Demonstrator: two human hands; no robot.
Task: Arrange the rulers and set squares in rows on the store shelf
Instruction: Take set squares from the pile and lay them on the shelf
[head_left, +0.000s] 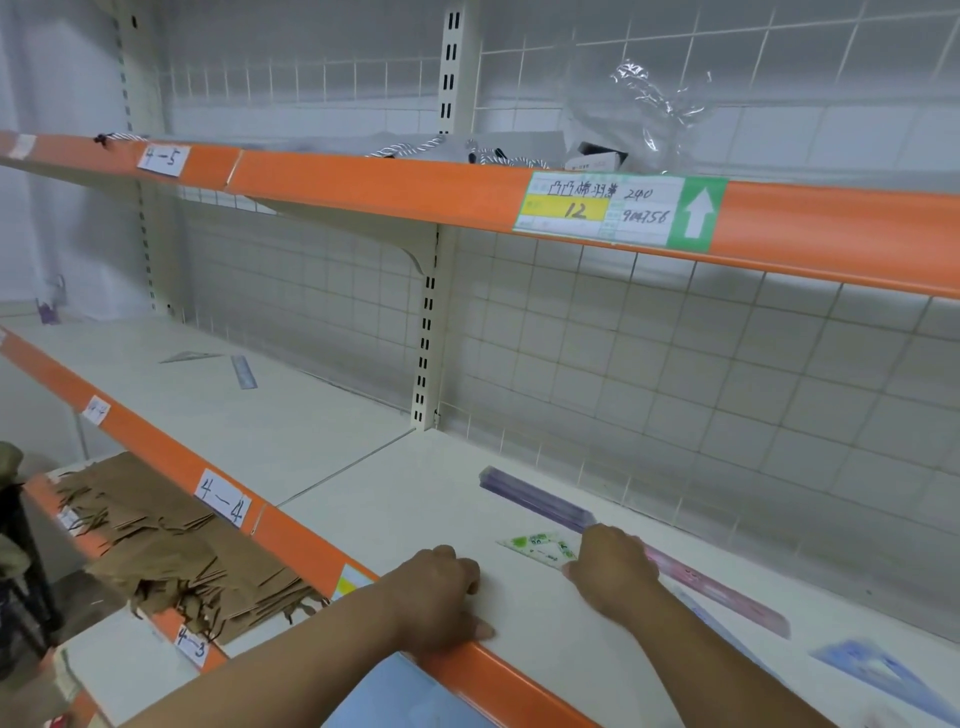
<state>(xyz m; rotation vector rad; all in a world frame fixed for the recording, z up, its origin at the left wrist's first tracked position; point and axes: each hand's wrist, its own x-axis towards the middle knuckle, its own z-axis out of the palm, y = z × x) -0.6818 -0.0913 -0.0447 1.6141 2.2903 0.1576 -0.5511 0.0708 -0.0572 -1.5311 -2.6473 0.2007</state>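
On the white middle shelf (395, 499) a stack of purple rulers (535, 498) lies slanted near the wire back. Just in front of it lies a small green-printed set square (537, 545). My right hand (615, 569) rests over the near end of the purple stack and the start of a pink ruler (727, 595), fingers curled down; what it grips is hidden. My left hand (439, 597) rests on the shelf's orange front edge, fingers curled, holding nothing. A blue set square (878, 673) lies at the far right. A clear set square (189, 357) and a bluish ruler (244, 371) lie far left.
An orange-edged upper shelf (389, 187) overhangs, bearing a price label (618, 208), cords and a clear plastic bag (649, 104). A wire grid backs the shelves. Below left, brown paper bags (171, 551) are piled on the lower shelf. A light blue sheet (395, 696) sits under my left forearm.
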